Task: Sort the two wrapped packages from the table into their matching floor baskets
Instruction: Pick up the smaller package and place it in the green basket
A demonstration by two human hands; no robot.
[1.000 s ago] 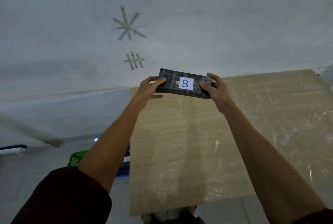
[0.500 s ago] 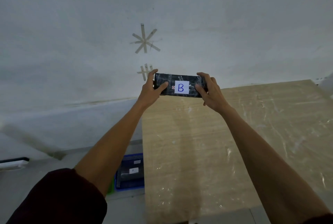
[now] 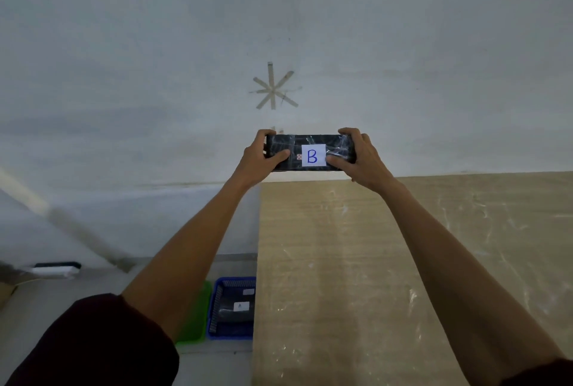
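A dark wrapped package (image 3: 286, 145) with a white label marked B is held up in front of the wall, above the table's far left corner. My left hand (image 3: 260, 159) grips its left end and my right hand (image 3: 362, 157) grips its right end. On the floor left of the table stands a blue basket (image 3: 217, 308); inside it lies a second dark wrapped package (image 3: 235, 312) with a small white label. A green basket (image 3: 198, 320) sits just left of the blue one, mostly hidden by my left arm.
The wooden table (image 3: 403, 277), covered in clear film, fills the lower right. A white wall with tape marks (image 3: 273, 88) is ahead. A white and black device (image 3: 55, 269) lies on the floor at the far left.
Both hands have raised the B package and levelled it. The view has shifted, so the blue basket with the other package shows more fully beside the table.
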